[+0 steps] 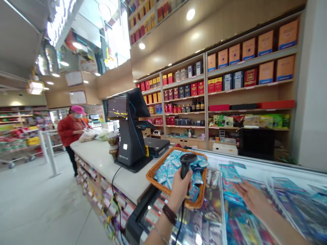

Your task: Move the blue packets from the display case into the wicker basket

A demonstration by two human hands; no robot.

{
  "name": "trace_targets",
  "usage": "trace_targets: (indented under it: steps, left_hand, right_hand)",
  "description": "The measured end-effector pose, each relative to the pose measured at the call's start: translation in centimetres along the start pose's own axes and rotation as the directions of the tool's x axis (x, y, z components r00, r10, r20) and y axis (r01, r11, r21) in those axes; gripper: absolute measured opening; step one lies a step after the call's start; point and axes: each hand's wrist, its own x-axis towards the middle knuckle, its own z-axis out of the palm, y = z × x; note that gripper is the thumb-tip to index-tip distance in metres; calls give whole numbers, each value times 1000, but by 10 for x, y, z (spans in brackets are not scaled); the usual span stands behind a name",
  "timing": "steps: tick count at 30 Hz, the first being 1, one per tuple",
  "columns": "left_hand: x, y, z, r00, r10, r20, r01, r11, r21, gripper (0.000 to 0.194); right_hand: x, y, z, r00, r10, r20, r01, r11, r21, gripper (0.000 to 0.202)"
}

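Observation:
A black handheld barcode scanner (186, 166) is gripped in my left hand (180, 185), above a brown wicker basket (159, 187). Blue-and-white packets (163, 172) fill the basket in a loose heap. Out to the right, my right hand (249, 197) has its fingers stretched toward several similar blue packets (230, 173) on the glass-topped counter (213, 161). The fingertips seem to touch or nearly touch the nearest packet; I cannot tell which. The scanner's cable (182, 219) hangs down past my left wrist.
Left of the basket, a black point-of-sale terminal (127, 139) stands on the white counter (97, 153), beside a flat black device (155, 146). A person in a red jacket (67, 127) stands at the counter's far end near plastic bags (89, 135). Shelves of boxes (249, 78) line the back wall.

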Motion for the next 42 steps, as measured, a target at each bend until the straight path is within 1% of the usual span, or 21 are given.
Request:
trace_targets:
  steps: [1,2,4,7,9,10,12,14,15,17,19,21,24,26,28,31,33,36,38,40,42]
  left_hand:
    - [2,3,-13,1000,12,-29,-11,1000,19,79]
    - [4,4,-26,998,20,-59,-18,999,34,80]
    - [6,3,-46,991,24,-132,-17,998,55,84]
    - [5,-3,-66,973,23,-229,-9,998,62,91]
    - [3,-7,-74,970,14,-244,-1,998,56,93]
    - [1,-9,-76,972,8,-236,5,999,52,93]
    - [-1,-10,-76,979,0,-203,11,999,53,92]
    - [-3,-10,-72,985,4,-170,8,998,67,90]
    - [-3,-10,-67,988,8,-152,4,997,77,88]
    - [-4,-9,-55,994,8,-105,1,996,91,86]
    - [-4,-10,-39,999,-3,-48,7,996,84,83]
    - [-3,-11,-20,1000,-22,8,21,998,55,81]
    - [-2,-16,12,996,-40,81,41,999,-14,79]
    - [-2,-21,36,988,-52,143,59,997,-49,79]
    - [-4,-26,61,979,-67,190,81,995,-65,79]
    - [-9,-35,98,967,-95,238,119,989,-86,82]
    - [-13,-45,119,952,-118,283,150,984,-96,85]
    - [-20,-65,142,931,-157,328,198,975,-97,88]
    - [-26,-83,151,924,-185,334,224,971,-82,90]
    - [-33,-100,156,926,-209,316,240,969,-61,91]
    - [-40,-114,158,929,-220,299,244,969,-47,90]
  right_hand:
    - [-4,6,28,1000,20,-13,-20,1000,-21,47]
    - [-8,11,55,1000,18,13,-17,998,-53,40]
    - [-14,23,107,992,-39,119,58,985,-164,26]
    - [-16,38,165,973,-76,220,121,972,-203,23]
    - [-11,46,186,932,-162,325,262,919,-293,22]
    - [-8,48,191,899,-212,383,351,871,-344,21]
    - [-1,49,189,838,-283,467,489,768,-413,15]
    - [6,47,172,810,-313,495,551,695,-462,5]
    - [10,44,159,788,-328,521,594,626,-505,7]
    - [17,35,124,726,-356,588,687,399,-607,19]
    - [25,19,82,683,-376,626,713,154,-684,31]
    - [33,-3,37,690,-408,598,667,38,-744,38]
    - [43,-41,-35,748,-461,478,528,-25,-849,42]
    - [47,-65,-84,787,-496,368,379,-83,-922,45]
    - [49,-84,-130,809,-526,261,220,-139,-965,49]
    - [49,-103,-190,809,-571,139,46,-174,-984,58]
    - [47,-112,-220,785,-617,57,-48,-152,-987,65]
    - [44,-122,-247,746,-661,-77,-158,-64,-985,67]
    - [42,-127,-254,766,-634,-108,-166,-33,-986,61]
    - [41,-129,-254,795,-603,-66,-110,-36,-993,51]
    - [37,-130,-249,782,-623,29,12,-31,-999,38]
